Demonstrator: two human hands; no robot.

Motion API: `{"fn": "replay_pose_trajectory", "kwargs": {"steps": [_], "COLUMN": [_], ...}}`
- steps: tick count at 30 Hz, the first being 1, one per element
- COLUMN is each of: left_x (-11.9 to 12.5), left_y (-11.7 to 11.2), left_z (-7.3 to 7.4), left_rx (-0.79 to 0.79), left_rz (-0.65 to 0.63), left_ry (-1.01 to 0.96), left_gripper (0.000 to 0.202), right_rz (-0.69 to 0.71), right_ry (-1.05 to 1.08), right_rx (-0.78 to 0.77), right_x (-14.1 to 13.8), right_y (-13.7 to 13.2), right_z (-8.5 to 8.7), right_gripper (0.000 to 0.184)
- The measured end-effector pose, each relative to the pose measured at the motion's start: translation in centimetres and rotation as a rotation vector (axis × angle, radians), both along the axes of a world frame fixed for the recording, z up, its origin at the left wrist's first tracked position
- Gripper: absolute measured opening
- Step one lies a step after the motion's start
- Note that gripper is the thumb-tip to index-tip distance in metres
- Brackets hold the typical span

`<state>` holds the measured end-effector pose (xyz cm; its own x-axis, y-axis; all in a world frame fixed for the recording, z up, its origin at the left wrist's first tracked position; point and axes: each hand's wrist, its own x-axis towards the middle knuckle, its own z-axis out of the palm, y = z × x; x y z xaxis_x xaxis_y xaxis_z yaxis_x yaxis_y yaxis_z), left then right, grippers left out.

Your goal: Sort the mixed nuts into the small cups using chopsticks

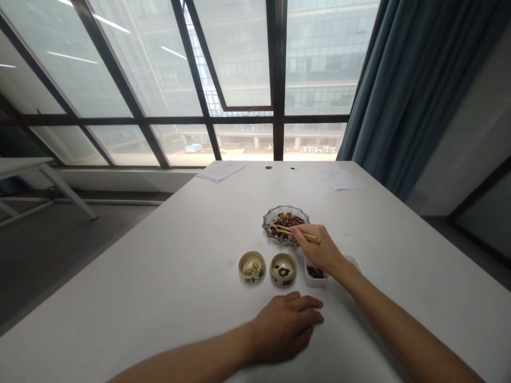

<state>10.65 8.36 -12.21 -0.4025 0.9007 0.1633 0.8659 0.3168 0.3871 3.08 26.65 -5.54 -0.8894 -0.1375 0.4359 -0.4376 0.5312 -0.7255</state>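
My right hand is closed around a pair of wooden chopsticks. Their tips reach into a scalloped glass bowl filled with mixed brown, dark and pale pieces; whether they pinch one is too small to tell. My left hand rests palm down on the table, fingers stretched out and nothing held. Just beyond it stand two small ceramic cups with dark characters. Pale peanut-like pieces lie in the left cup, dark seed-like pieces in the right cup. A plastic container with dark slivers sits partly hidden beneath my right hand.
The white table extends toward the windows. Papers lie at its far left corner, and another sheet at the far right. Two small dark round spots show near the far edge. A blue curtain hangs on the right.
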Motion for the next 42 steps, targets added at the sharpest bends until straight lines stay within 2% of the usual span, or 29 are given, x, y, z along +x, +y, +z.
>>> {"fn": "replay_pose_trajectory", "kwargs": {"steps": [11,16,22,25,28,34,38,42], "left_x": [0.1,0.1,0.0,-0.2,-0.2,0.0,0.1,0.1], "left_y": [0.0,0.0,0.1,0.1,0.2,0.2,0.1,0.0], "left_z": [-0.1,-0.1,-0.4,-0.9,-1.3,-0.6,-0.2,-0.3], "left_rx": [-0.005,0.005,0.037,0.028,0.027,0.028,0.006,0.002], "left_rz": [0.009,0.015,0.008,0.010,0.023,0.017,0.006,0.011], "left_ry": [0.008,0.007,-0.026,-0.044,-0.035,0.000,0.017,0.010], "left_gripper": [0.030,0.030,0.031,0.029,0.027,0.029,0.029,0.029], "right_rz": [-0.008,0.012,0.209,0.309,0.331,0.259,0.067,-0.080], "right_ry": [0.026,0.049,0.037,-0.024,-0.091,-0.094,-0.022,0.018], "right_rx": [-0.024,-0.013,0.003,0.033,0.048,-0.023,-0.164,-0.206], "right_x": [1.3,3.4,8.0,8.9,8.5,7.2,5.8,3.9], "right_y": [0.4,0.3,-0.8,-1.3,-1.6,-0.7,1.5,3.6], "right_z": [2.6,4.8,8.0,8.5,8.3,8.0,7.8,7.0], "right_gripper": [0.047,0.045,0.037,0.035,0.034,0.035,0.034,0.037]}}
